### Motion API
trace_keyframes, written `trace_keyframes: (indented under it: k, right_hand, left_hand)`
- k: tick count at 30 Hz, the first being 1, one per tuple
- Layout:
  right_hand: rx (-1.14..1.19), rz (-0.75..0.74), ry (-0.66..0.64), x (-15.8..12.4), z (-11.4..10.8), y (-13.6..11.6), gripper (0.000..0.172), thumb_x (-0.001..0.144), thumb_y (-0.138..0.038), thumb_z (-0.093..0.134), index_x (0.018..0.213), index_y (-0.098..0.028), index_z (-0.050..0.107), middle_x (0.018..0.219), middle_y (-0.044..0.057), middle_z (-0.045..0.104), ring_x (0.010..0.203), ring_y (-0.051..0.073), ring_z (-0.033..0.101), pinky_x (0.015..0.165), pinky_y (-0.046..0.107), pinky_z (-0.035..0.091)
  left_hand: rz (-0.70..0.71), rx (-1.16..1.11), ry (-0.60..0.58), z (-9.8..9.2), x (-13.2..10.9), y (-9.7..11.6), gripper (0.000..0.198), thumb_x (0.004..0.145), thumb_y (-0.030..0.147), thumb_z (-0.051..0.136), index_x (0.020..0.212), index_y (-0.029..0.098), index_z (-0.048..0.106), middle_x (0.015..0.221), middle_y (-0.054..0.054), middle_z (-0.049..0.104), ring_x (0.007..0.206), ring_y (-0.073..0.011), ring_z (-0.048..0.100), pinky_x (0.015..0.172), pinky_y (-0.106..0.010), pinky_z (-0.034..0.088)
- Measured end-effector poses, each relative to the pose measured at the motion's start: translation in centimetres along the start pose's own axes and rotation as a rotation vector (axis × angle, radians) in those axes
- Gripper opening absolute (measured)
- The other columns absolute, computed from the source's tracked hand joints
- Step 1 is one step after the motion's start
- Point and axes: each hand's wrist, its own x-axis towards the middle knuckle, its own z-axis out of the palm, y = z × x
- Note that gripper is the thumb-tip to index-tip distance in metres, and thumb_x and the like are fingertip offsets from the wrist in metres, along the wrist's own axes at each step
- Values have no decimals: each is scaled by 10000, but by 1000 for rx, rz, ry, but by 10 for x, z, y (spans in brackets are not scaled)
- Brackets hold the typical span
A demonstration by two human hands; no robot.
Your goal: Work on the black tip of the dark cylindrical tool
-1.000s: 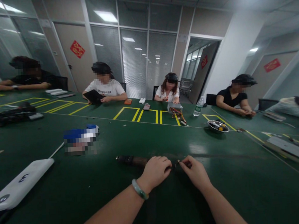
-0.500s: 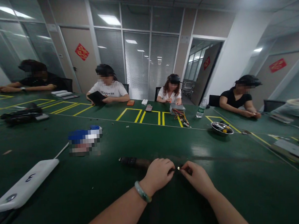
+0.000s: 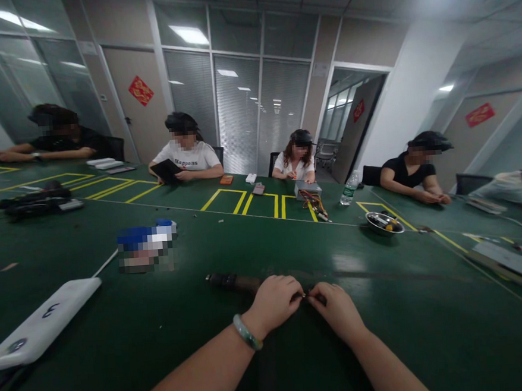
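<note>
A long, dark cylindrical object [image 3: 238,281] with a narrower black end lies on the green table [image 3: 200,343], pointing left. My left hand [image 3: 277,300], with a bangle at the wrist, is closed around its right-hand portion, and the fingers hide that part. Close beside it, my right hand [image 3: 336,309] pinches at a small shiny metal piece [image 3: 304,295] by the left fingertips. The piece is too small to name, and the two hands' fingertips nearly meet there.
A white power strip [image 3: 46,320] lies at the left. Farther off are a metal bowl [image 3: 384,224] of small parts, a water bottle [image 3: 349,189], a grey box with coloured wires [image 3: 308,190] and black gear [image 3: 35,200]. Several people sit across the table.
My right hand has moved left, bringing the small shiny piece up to my left fingertips. My left hand stays on the dark cylindrical object. The whole view has shifted slightly.
</note>
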Motion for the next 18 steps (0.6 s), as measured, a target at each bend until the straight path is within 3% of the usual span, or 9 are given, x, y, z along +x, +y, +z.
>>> trace_keyframes:
  k: [18]
  right_hand:
    - [-43,-52,49,1,5,9,50,872,-235,610,826,-224,627,817,-21,661,774,167,599,764,312,383]
  left_hand:
    - [-21,14,28,4,0,2,87,829,237,639,915,225,629,936,4,664,886,-185,607,821,-330,424]
